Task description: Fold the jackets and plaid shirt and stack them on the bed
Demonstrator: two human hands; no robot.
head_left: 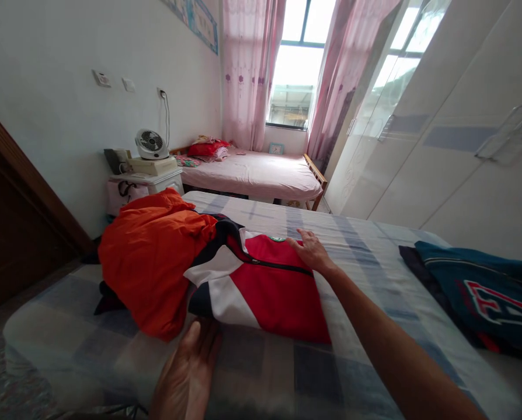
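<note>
A red, white and navy zip-up jacket (272, 289) lies folded on the checked bed sheet (261, 361), its collar toward the left and its zipper drawn closed along most of its length. On its far right part, near a round green badge, rests my right hand (310, 248), fingers spread. My left hand (191, 356) lies with extended fingers at the jacket's near left edge; the fingertips are close to the navy and white shoulder, partly under or beside it. Against the collar side sits a crumpled orange garment (151, 262).
Folded dark teal clothing (497, 286) with a red-and-white letter lies at the bed's right. Beyond stand another bed (261, 172) with pink bedding, a small fan (151, 144) on a white cabinet (167, 182), and white wardrobes (462, 146) along the right wall.
</note>
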